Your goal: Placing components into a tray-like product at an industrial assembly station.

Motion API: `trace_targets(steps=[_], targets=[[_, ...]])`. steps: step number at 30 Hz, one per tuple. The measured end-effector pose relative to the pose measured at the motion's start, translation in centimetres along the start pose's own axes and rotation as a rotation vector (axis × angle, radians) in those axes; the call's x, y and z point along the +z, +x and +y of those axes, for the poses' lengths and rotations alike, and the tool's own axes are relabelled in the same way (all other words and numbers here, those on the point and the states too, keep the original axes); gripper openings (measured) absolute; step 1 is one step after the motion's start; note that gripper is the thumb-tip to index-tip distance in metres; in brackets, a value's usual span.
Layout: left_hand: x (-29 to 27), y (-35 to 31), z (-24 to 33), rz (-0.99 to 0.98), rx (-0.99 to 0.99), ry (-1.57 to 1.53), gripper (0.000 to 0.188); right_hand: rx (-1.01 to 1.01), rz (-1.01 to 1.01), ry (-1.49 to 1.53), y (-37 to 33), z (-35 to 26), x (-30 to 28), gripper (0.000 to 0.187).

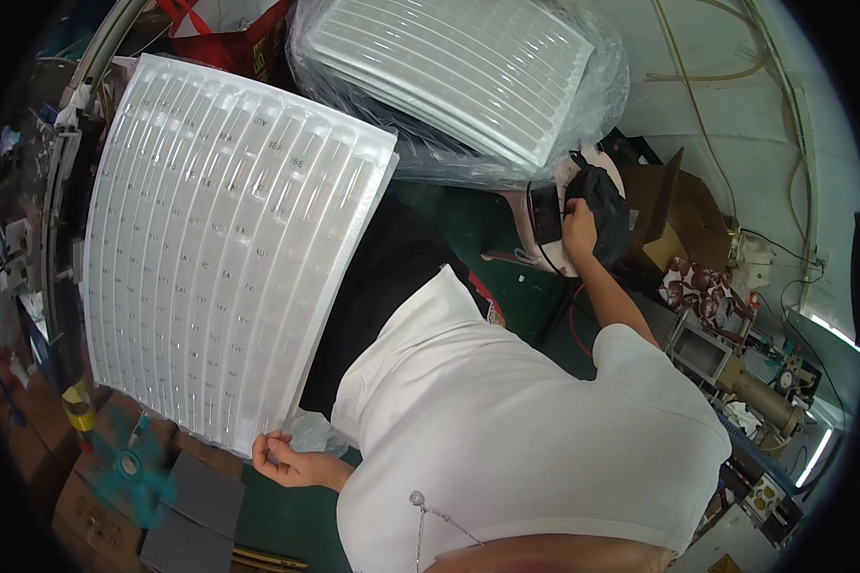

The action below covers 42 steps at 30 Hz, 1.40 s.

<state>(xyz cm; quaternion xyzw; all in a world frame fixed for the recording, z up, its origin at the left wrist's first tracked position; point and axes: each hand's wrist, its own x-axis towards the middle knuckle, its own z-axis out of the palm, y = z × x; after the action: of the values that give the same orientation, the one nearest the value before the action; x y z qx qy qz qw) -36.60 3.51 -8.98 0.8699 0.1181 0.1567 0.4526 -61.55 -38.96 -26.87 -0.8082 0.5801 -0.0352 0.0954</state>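
Two ribbed white lots: one tray (225, 248) at left, one plastic-wrapped stack (459, 72) beyond. Tray's long axis runs near to far; right edge beside black trousers (382, 263). Left hand (291, 464) curled at near right corner; cannot tell if pinching. Right hand (579, 231) closed on one black bag (604, 210). Green floor (492, 224) between trousers and bag.

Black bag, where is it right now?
In the head view, the black bag is right of centre, at the right hand, over the pink chair, beside the cardboard box.
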Motion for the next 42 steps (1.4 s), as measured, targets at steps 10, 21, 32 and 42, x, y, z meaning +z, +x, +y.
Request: trace_targets(steps=[10, 21, 32, 42], targets=[[0.5, -0.2, 1.0, -0.015, 0.047, 0.006, 0.016, 0.110, -0.093, 0.006, -2.5, 2.6, 2.2, 0.014], [1.3, -0.3, 2.2, -0.052, 0.077, -0.015, 0.015, 0.162, -0.011, 0.072, -3.7, 3.0, 3.2, 0.014], [1.4, -0.2, 2.0, -0.046, 0.066, -0.021, 0.014, 0.108, -0.019, 0.065, -1.7, 2.0, 2.8, 0.014], [1.3, -0.3, 1.6, -0.064, 0.056, -0.013, 0.015, -0.137, -0.185, -0.061, -3.9, 3.5, 3.4, 0.020]])
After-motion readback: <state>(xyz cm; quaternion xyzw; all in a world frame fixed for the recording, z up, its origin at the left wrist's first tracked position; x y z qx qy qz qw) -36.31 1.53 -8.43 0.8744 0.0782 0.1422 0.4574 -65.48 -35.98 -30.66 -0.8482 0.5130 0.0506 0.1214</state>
